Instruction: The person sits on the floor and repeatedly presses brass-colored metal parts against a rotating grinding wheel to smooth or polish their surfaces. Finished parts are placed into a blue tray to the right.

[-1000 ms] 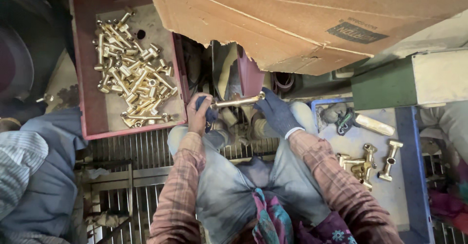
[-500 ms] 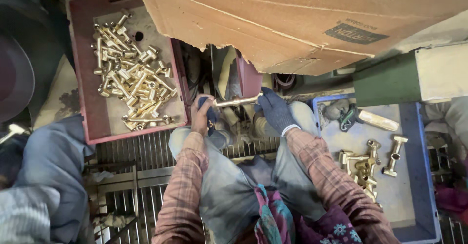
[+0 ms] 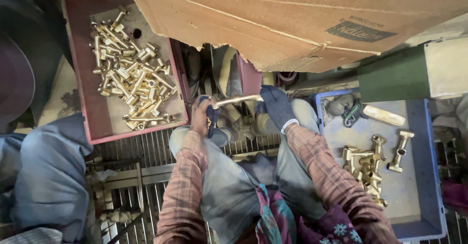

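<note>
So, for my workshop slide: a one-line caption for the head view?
Seated person's left hand and gloved right hand hold a brass fitting between a red crate and blue crate.

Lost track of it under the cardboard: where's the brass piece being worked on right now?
In the head view, the brass piece sits centre frame, held between the left hand and gloved right hand, below the cardboard box.

head-worn view, steeply downward, close over lap

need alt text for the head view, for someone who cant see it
Seen from above, a seated person's left hand and gloved right hand hold a brass rod. A red crate of brass parts sits left, a blue tray right.
</note>
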